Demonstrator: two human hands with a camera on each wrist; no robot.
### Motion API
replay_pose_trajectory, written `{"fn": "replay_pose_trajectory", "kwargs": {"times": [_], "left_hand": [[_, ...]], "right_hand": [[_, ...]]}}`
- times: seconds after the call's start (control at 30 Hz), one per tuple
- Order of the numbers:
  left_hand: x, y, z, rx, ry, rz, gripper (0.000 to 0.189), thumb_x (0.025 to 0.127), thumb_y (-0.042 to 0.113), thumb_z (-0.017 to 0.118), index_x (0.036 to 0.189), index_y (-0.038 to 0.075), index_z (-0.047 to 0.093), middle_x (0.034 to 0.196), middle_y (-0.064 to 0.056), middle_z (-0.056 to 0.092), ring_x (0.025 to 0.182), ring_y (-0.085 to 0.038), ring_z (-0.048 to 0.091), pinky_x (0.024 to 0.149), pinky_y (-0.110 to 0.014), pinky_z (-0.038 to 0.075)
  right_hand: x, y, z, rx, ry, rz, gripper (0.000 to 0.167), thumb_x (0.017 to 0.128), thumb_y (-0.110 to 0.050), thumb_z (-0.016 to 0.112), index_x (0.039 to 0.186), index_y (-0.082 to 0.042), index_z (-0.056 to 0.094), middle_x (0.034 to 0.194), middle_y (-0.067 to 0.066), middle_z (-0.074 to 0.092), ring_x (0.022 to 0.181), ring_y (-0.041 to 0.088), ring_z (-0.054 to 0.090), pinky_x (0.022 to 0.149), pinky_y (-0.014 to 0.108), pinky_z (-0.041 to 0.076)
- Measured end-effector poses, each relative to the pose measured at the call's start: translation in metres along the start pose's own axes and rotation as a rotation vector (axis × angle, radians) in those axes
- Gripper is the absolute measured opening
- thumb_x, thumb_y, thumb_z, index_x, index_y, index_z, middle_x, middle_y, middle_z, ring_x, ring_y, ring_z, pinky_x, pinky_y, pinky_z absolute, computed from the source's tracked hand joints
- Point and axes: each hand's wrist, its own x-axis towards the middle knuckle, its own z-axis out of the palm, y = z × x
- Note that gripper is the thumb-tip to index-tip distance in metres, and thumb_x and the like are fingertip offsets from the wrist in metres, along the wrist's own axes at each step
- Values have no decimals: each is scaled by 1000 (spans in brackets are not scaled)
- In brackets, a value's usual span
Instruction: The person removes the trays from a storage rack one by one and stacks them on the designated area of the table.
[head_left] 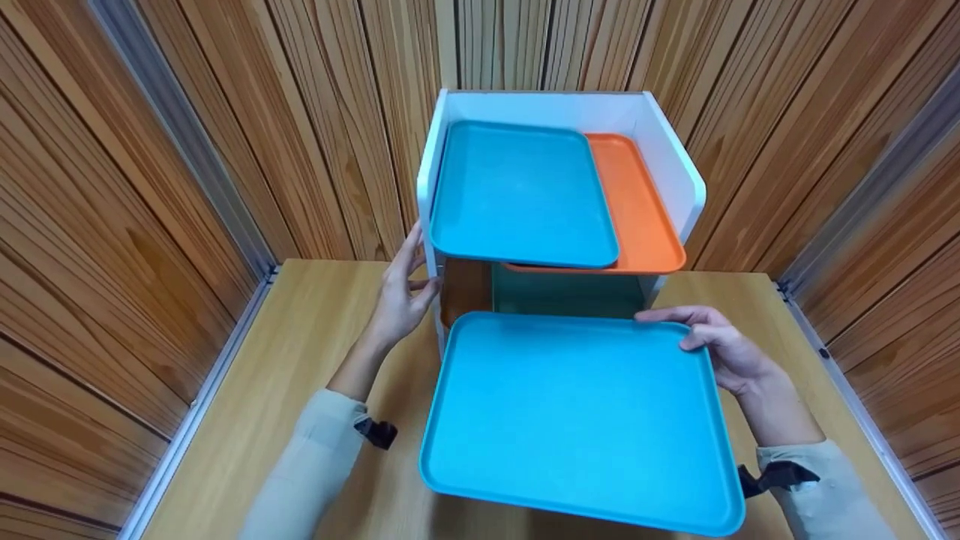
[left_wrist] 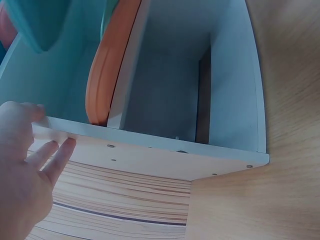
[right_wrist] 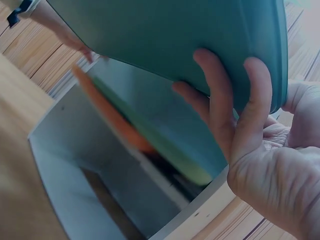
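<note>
My right hand [head_left: 724,349] grips a blue tray [head_left: 577,420] by its far right corner, thumb on top and fingers spread beneath. The tray hangs in front of a white shelf unit [head_left: 675,165], bottom facing the shelf in the right wrist view. My left hand [head_left: 401,300] holds the unit's left side panel at its front edge, with fingers along the outer face. On the top level, a second blue tray [head_left: 521,195] overlaps an orange tray [head_left: 634,202]. Inside the level below lie a green tray [right_wrist: 150,132] and an orange tray [right_wrist: 107,112], partly hidden.
The unit stands on a wooden tabletop [head_left: 247,397] close to wood-patterned walls [head_left: 322,127]. Metal rails [head_left: 225,349] edge the tabletop on both sides. The unit's lowest compartment [left_wrist: 165,95] shows beneath the tray level.
</note>
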Motion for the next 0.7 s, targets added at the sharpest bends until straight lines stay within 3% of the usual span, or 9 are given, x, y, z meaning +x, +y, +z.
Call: {"fn": "replay_pose_trajectory", "kwargs": {"times": [0.37,0.7], "left_hand": [[1,1,-1,9,5,-33,79,108,-9,63,175,-6,21,184,-29,30,159,-52,53,108,-65,65],[1,3,-1,27,-2,-47,79,108,-9,62,176,-5,21,184,-29,29,160,-54,51,109,-65,64]], "right_hand": [[-1,28,-9,79,10,20,76,101,15,10,166,6,49,172,21,54,153,36,65,125,48,55],[-12,54,-16,-102,157,79,73,101,13,21,159,-3,62,162,9,66,141,23,74,119,39,63]]}}
